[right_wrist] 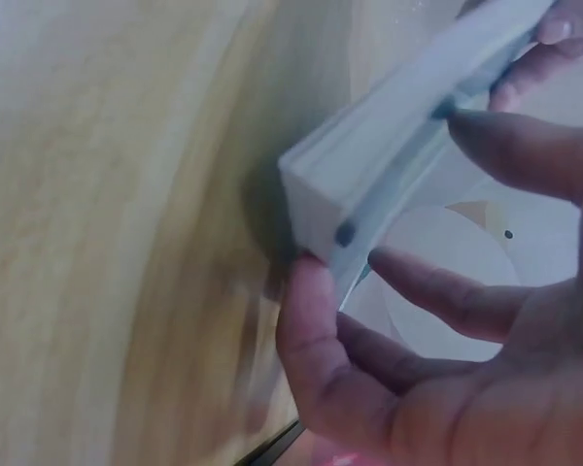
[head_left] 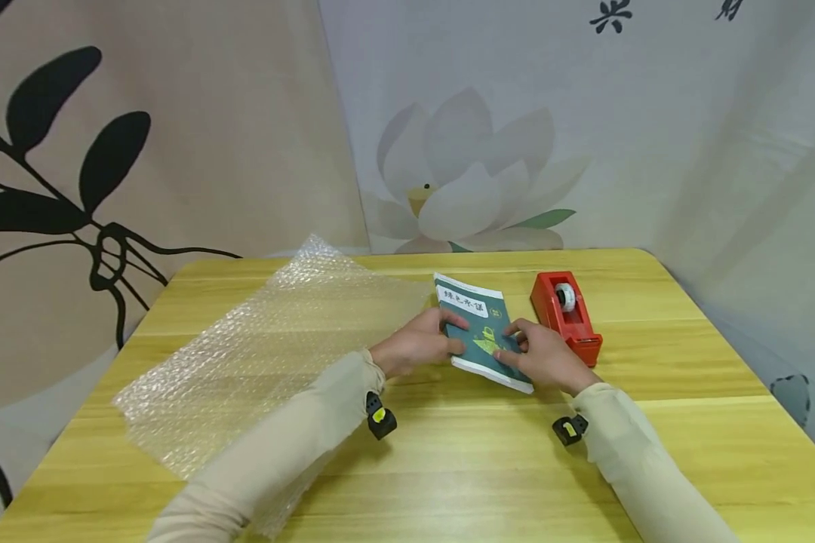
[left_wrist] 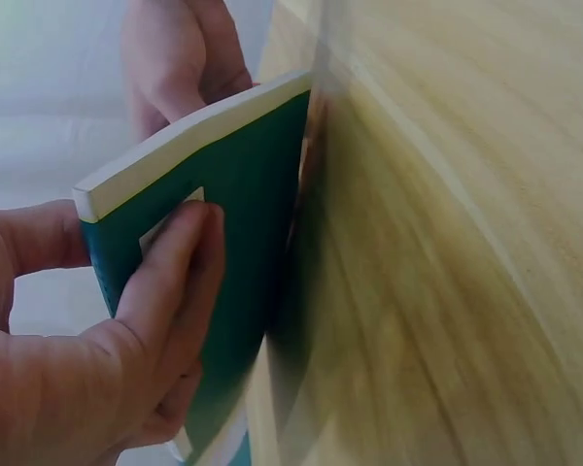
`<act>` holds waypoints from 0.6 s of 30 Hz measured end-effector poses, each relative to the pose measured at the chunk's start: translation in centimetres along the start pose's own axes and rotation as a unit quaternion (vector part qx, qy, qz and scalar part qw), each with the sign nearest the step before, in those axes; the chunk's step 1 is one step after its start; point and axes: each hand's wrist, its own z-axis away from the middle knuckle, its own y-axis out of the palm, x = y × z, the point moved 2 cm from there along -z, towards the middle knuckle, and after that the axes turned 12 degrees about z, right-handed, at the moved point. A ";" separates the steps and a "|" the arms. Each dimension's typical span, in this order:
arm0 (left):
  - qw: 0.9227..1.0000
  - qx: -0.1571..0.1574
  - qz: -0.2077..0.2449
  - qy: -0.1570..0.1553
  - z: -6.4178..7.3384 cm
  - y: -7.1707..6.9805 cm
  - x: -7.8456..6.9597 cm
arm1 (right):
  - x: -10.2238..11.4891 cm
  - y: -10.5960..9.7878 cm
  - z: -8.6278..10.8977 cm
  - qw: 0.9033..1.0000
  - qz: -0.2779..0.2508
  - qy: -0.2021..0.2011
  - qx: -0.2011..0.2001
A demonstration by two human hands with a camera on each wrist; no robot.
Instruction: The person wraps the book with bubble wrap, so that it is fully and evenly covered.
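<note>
A: Both hands on the green book (head_left: pixel 484 332), left hand (head_left: pixel 417 345) and right hand (head_left: pixel 542 354) each with a grip clamped round an edge?

B: Yep, on the table (head_left: pixel 448 467). Bubble wrap (head_left: pixel 265 362) just left of the book, red tape dispenser (head_left: pixel 566 307) just right.

Both arms wear long, close-fitting sleeves of pale beige cloth, left sleeve (head_left: pixel 272 460) coming in from the lower left of the frame, right sleeve (head_left: pixel 641 467) from the lower right. Each ends at the wrist in a snug cuff. Under each wrist sits a small black camera with a yellow mark: left camera (head_left: pixel 380 417), right camera (head_left: pixel 569 430). Hands are bare.
</note>
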 end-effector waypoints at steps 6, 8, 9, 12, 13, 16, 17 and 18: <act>0.999 -0.019 -0.025 0.016 0.5 0.2 -0.9 | -0.5 0.0 0.2 0.999 -0.049 -0.008 0.004; 1.000 -0.018 -0.016 0.019 0.7 0.2 -1.1 | -0.7 0.1 0.2 0.997 -0.077 -0.011 0.010; 1.000 -0.016 -0.010 0.022 0.8 0.2 -1.2 | -0.8 0.1 0.2 0.996 -0.091 -0.012 0.013; 0.999 -0.011 0.006 0.034 1.1 0.0 -1.4 | -0.9 0.0 0.2 0.990 -0.142 -0.014 0.023; 0.999 -0.009 0.011 0.037 1.1 -0.1 -1.3 | -1.0 -0.1 0.2 0.986 -0.161 -0.014 0.028; 0.999 -0.005 0.021 0.049 1.5 -0.8 -1.2 | -0.9 -0.3 0.2 0.976 -0.212 -0.015 0.039; 0.998 -0.006 0.023 0.052 1.7 -1.0 -1.1 | -0.9 -0.3 0.3 0.973 -0.227 -0.015 0.039; 0.998 -0.006 0.025 0.052 1.9 -1.3 -1.0 | -0.8 -0.4 0.3 0.970 -0.241 -0.017 0.036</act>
